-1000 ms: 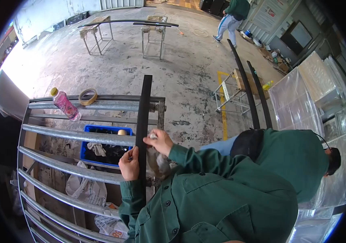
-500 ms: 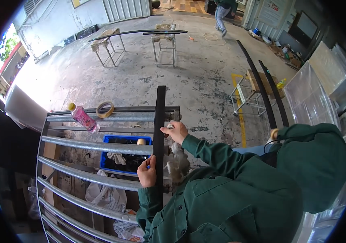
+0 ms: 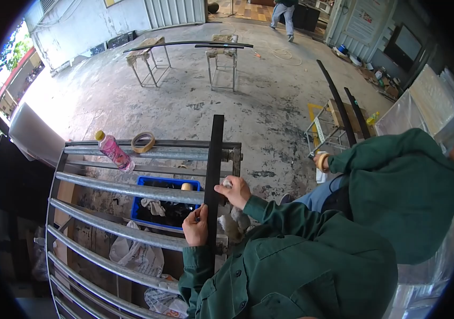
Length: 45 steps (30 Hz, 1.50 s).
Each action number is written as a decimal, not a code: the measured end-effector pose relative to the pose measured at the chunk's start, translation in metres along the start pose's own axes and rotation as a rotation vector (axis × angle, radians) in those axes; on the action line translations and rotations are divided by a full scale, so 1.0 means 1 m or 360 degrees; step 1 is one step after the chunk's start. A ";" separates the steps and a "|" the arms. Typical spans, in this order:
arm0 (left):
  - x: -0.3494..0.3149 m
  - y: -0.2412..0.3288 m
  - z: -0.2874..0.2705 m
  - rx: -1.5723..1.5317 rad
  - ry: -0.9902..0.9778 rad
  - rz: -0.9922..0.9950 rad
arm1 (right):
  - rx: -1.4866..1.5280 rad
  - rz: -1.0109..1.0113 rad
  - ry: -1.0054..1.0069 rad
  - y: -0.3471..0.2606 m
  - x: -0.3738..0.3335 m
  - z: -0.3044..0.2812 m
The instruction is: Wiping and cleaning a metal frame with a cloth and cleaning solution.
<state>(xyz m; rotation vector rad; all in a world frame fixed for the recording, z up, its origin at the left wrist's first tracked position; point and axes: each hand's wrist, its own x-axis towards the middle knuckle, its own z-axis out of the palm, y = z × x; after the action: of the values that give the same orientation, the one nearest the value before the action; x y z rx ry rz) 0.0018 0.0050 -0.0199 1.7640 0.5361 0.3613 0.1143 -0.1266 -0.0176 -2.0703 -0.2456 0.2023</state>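
Note:
A long flat black bar (image 3: 215, 154) lies lengthwise across the end of a grey metal tube rack (image 3: 131, 186). At its right edge my right hand (image 3: 236, 192) pinches a small whitish wad (image 3: 227, 183), thumb against the bar. Closer to me, my left hand (image 3: 195, 228) is closed at the bar's left edge, fingertips pressed together. Something small and dark shows between those fingers, too little to name. Just below my right hand, greyish fluffy material (image 3: 232, 224) is partly hidden by my sleeve.
On the rack lie a pink bottle (image 3: 114, 151) and a tape roll (image 3: 143, 142); under it sits a blue crate (image 3: 166, 202). A co-worker (image 3: 397, 196) at right holds a tan roll (image 3: 321, 160). Black strips (image 3: 338, 103) rest on a stand; sawhorses (image 3: 221, 61) stand farther off.
My right hand has slid toward me along the bar, while my left stays about where it was. The co-worker's hand with the roll has come forward; a distant person has walked farther off.

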 end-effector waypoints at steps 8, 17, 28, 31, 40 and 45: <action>-0.002 0.005 0.001 0.0048 -0.0036 -0.0027 | -0.0001 0.0006 0.0227 -0.005 0.008 0.000; 0.000 0.004 0.001 0.0033 0.0013 -0.0037 | 0.0002 -0.0045 0.0139 -0.008 -0.026 0.008; -0.003 0.005 0.003 0.0098 0.0044 0.0027 | -0.0004 -0.0147 0.0235 -0.011 -0.037 0.008; -0.006 0.008 -0.002 0.0156 0.0028 -0.0018 | 0.0063 -0.0031 0.0136 -0.019 -0.034 0.003; 0.003 0.009 0.006 0.0327 0.0083 0.0140 | 0.0112 -0.0141 0.0225 -0.012 -0.038 0.007; 0.003 0.004 0.001 0.0213 0.0111 0.0004 | 0.0596 0.0106 -0.0490 -0.010 -0.041 -0.011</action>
<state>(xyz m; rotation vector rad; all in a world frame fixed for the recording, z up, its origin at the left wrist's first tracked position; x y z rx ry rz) 0.0050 0.0051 -0.0162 1.8866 0.6199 0.3980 0.0761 -0.1413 -0.0021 -1.6713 -0.3001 0.5665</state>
